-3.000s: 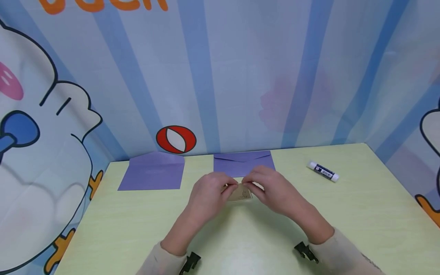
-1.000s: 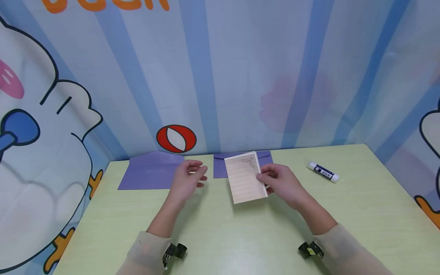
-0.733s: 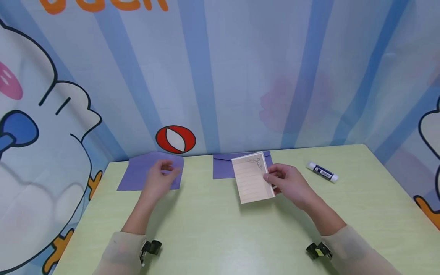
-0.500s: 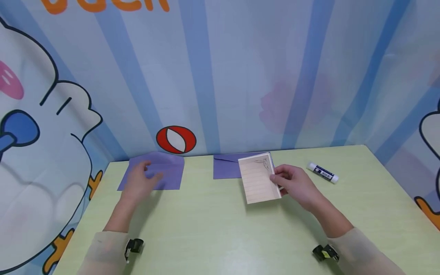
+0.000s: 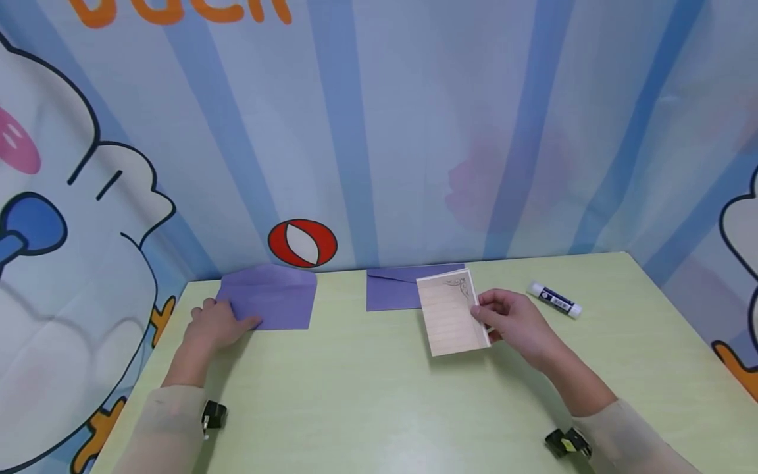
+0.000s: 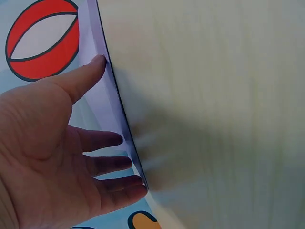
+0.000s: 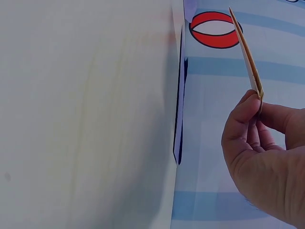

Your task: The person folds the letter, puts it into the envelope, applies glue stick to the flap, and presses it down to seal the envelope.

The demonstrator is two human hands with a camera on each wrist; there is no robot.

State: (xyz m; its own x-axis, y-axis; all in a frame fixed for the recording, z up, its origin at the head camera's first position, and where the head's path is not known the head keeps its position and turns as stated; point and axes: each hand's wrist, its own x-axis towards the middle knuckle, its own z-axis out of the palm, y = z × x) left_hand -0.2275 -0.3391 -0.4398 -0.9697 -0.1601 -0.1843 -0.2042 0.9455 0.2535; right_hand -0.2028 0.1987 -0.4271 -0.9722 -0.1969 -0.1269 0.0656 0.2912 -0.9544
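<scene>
My right hand (image 5: 521,326) pinches a folded sheet of lined letter paper (image 5: 451,316) by its right edge, thumb in front. A corner scroll decorates the paper. In the right wrist view the folded paper (image 7: 249,59) appears edge-on, its layers slightly apart, held between thumb and fingers. At the far left, my left hand (image 5: 214,324) reaches down at the left side of a purple envelope (image 5: 275,299) whose flap is unfolded. Its fingers and thumb are spread, with fingertips at the envelope (image 6: 97,81) and the tabletop in the left wrist view.
A second purple envelope (image 5: 391,293), flap folded down, lies at the table's back edge, partly behind the paper. A glue stick (image 5: 555,299) lies at the back right. Behind the pale table (image 5: 367,408) hangs a blue striped cartoon backdrop (image 5: 408,131).
Both hands were together at the paper 3 seconds ago. Since then the left hand has let go and moved left down to the open-flap envelope; the right has carried the paper slightly right.
</scene>
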